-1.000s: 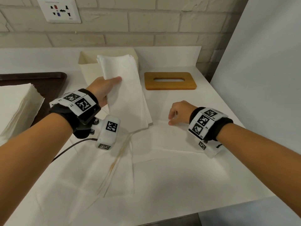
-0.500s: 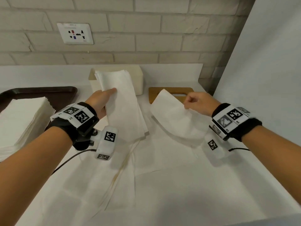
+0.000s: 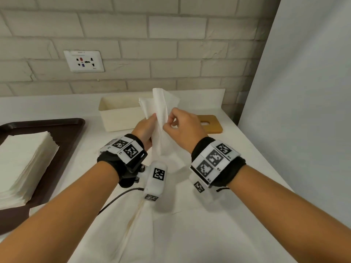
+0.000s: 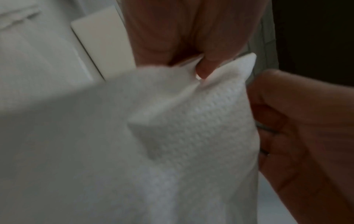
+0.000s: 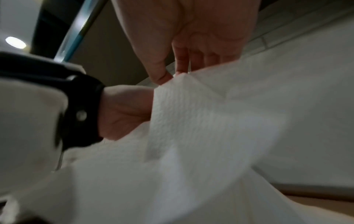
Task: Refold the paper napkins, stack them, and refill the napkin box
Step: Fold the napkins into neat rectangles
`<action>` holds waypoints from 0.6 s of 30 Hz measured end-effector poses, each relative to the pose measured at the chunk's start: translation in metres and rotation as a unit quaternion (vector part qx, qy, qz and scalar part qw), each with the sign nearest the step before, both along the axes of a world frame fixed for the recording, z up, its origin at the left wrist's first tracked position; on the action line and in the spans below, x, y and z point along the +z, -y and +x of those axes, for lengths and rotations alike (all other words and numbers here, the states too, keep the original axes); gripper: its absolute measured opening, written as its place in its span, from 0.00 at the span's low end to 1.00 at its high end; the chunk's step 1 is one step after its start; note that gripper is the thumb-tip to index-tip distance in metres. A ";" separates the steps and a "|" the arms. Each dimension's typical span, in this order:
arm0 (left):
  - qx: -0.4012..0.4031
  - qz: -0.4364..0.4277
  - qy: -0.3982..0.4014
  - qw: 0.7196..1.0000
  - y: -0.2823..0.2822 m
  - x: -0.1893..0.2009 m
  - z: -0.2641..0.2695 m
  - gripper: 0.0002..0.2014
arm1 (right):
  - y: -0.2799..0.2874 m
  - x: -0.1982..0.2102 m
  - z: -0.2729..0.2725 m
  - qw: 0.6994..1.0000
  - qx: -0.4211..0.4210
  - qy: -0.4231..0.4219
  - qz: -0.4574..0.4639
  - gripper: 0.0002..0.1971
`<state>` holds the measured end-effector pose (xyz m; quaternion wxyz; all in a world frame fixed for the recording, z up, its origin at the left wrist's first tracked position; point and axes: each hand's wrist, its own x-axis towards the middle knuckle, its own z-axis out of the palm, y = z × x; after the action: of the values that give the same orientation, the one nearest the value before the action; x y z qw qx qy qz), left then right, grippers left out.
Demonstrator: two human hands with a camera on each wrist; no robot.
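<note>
Upright in front of the cream napkin box (image 3: 117, 114), my left hand (image 3: 152, 121) grips a small stack of folded white napkins (image 3: 161, 105). My right hand (image 3: 167, 123) pinches one more white napkin (image 3: 165, 149) by its top edge and holds it against that stack. In the left wrist view my left hand (image 4: 201, 68) pinches the embossed napkin (image 4: 191, 128), with my right hand (image 4: 296, 121) beside it. In the right wrist view my right hand (image 5: 172, 75) nips the napkin (image 5: 210, 113) corner between thumb and fingers. Unfolded napkins (image 3: 190, 234) lie flat on the counter below my wrists.
A dark brown tray (image 3: 66, 141) at the left carries a tall stack of folded napkins (image 3: 24, 164). The wooden box lid (image 3: 210, 124) lies right of the box. A brick wall with a socket (image 3: 83, 61) stands behind, and a white panel (image 3: 303, 111) bounds the right side.
My right hand picked a napkin off the counter, lifted it and brought it left against the stack in my left hand. The left hand rose toward the box.
</note>
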<state>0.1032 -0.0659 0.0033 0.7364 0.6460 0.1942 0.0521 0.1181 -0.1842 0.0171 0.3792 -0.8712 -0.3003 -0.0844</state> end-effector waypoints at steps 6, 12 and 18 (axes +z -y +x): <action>0.092 0.035 -0.033 0.995 -0.025 0.000 -0.005 0.22 | 0.042 -0.004 0.052 0.983 -0.135 -0.127 -0.005 0.13; 0.092 0.023 -0.048 0.994 -0.040 0.001 -0.012 0.21 | 0.078 -0.006 0.069 0.966 -0.181 -0.163 -0.090 0.14; 0.031 0.009 -0.068 0.997 -0.023 0.005 -0.012 0.20 | 0.063 0.005 0.054 0.970 -0.178 0.038 -0.160 0.10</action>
<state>0.0913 -0.0431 0.0085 0.7134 0.6486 0.2631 0.0325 0.1718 -0.2469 0.0223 0.2022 -0.9559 -0.1648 -0.1347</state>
